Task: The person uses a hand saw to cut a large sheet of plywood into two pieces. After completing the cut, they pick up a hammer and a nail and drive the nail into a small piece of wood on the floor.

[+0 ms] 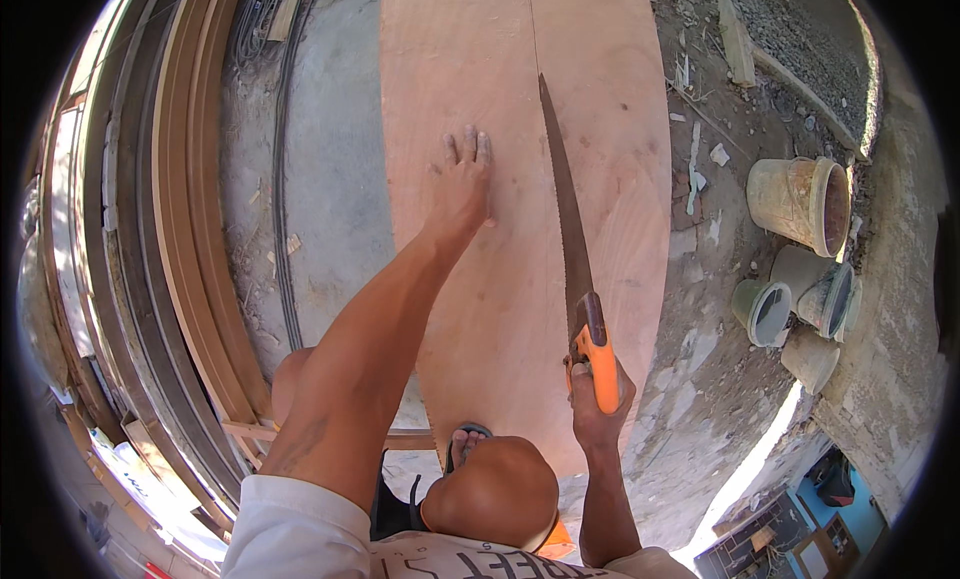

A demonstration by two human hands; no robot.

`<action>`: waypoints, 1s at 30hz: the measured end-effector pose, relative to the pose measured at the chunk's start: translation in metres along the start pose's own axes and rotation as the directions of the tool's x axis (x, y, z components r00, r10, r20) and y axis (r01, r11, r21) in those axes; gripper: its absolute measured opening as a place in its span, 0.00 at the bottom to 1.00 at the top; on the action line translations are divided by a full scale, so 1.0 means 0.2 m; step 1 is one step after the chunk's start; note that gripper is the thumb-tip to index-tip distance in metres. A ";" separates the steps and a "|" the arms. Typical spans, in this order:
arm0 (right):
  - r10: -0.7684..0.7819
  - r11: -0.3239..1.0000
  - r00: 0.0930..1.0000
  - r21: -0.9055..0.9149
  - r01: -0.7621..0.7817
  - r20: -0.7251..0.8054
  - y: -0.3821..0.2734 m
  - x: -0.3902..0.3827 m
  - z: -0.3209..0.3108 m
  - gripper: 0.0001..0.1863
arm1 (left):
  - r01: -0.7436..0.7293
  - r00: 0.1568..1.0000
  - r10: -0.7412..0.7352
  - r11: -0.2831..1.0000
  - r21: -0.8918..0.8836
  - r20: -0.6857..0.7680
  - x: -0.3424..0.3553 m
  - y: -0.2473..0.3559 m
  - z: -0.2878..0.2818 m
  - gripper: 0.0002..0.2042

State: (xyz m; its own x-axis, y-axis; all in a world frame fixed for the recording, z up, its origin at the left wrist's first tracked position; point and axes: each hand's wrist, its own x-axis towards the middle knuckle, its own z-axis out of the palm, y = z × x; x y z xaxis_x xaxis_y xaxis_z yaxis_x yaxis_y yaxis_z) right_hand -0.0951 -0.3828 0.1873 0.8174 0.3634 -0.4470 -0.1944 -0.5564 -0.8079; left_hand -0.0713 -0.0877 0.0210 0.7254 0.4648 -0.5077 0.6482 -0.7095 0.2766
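Note:
A long reddish plywood sheet (450, 49) stretches away from me. My left hand (463, 184) lies flat on it, left of the saw, fingers spread and holding nothing. My right hand (603, 404) is closed round the orange handle of a handsaw (567, 209). The blade points away from me and leans slightly left, its toothed edge on the left side. The tip meets a thin dark line (533, 29) that runs to the sheet's far end; whether it is drawn or cut I cannot tell. My sandalled foot (462, 445) is at the near end of the sheet.
Long brown beams (180, 179) lie at the left, beside dark cables (281, 179) on the concrete floor. Several buckets stand at the right, including a large dirty one (785, 199). Gravel (800, 54) and wood scraps (735, 39) lie at the far right.

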 end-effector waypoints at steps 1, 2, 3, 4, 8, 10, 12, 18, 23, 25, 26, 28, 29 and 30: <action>-0.019 0.999 1.000 0.030 0.018 0.010 -0.01 0.13 0.01 0.15 | 0.014 1.000 -0.014 1.000 -0.012 -0.003 0.00 -0.01 0.00 0.69; -0.036 0.997 0.999 0.063 0.036 0.011 -0.03 0.28 0.07 0.15 | 0.021 1.000 -0.021 1.000 -0.020 -0.007 0.00 -0.02 0.01 0.69; -0.033 0.993 0.999 0.112 0.031 0.017 -0.06 0.53 0.15 0.07 | 0.014 1.000 -0.014 0.999 -0.032 -0.013 0.00 0.01 0.00 0.69; 0.003 0.989 0.999 0.150 -0.009 0.040 -0.14 0.80 0.22 0.05 | -0.003 1.000 0.002 1.000 -0.027 -0.021 0.01 0.06 -0.01 0.69; -0.005 0.999 0.998 0.041 0.003 0.059 -0.25 1.07 0.31 0.09 | -0.017 1.000 0.017 0.999 -0.029 -0.011 0.06 0.07 0.01 0.70; 0.011 0.993 0.995 0.114 -0.022 0.100 -0.01 0.67 0.21 0.05 | 0.012 1.000 -0.013 0.999 -0.042 -0.020 0.04 -0.03 0.00 0.70; 0.065 0.995 0.990 0.069 -0.074 0.123 0.07 0.21 0.02 0.21 | 0.046 0.999 -0.047 0.998 -0.050 -0.022 -0.01 -0.07 0.02 0.71; 0.004 1.000 0.994 0.024 -0.007 0.105 -0.08 0.68 0.15 0.08 | 0.005 1.000 -0.005 0.999 -0.035 -0.005 0.01 0.05 -0.02 0.68; -0.099 0.995 0.995 -0.002 0.099 0.015 -0.15 1.05 0.42 0.10 | -0.019 0.999 0.017 0.997 -0.071 -0.033 0.02 0.00 0.04 0.67; -0.036 0.989 0.998 0.146 0.028 0.049 -0.06 0.61 0.29 0.08 | -0.005 0.998 0.000 0.996 -0.085 -0.066 0.09 -0.07 0.04 0.67; 0.005 0.995 0.994 0.103 -0.017 0.114 0.03 0.37 0.14 0.14 | 0.002 0.998 -0.006 0.996 -0.084 -0.055 0.07 -0.05 0.06 0.67; -0.055 0.996 0.995 -0.066 0.060 0.080 0.13 -0.05 -0.08 0.19 | 0.020 0.999 -0.022 0.998 -0.057 -0.040 0.04 -0.02 0.03 0.67; -0.067 0.997 0.995 -0.041 0.071 0.074 0.12 0.00 -0.09 0.19 | 0.035 0.999 -0.036 0.999 -0.033 -0.030 0.03 0.03 0.00 0.67; -0.067 0.997 0.996 -0.023 0.069 0.059 0.08 0.03 -0.07 0.19 | 0.042 0.999 -0.042 0.999 -0.013 -0.008 0.01 0.04 -0.01 0.67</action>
State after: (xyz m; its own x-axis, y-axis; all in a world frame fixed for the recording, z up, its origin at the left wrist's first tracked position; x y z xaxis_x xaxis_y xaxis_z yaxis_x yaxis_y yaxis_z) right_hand -0.0862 -0.3999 0.1780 0.7951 0.4436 -0.4136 -0.1252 -0.5473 -0.8275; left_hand -0.0642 -0.0917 0.0232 0.6992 0.4987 -0.5122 0.6811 -0.6825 0.2651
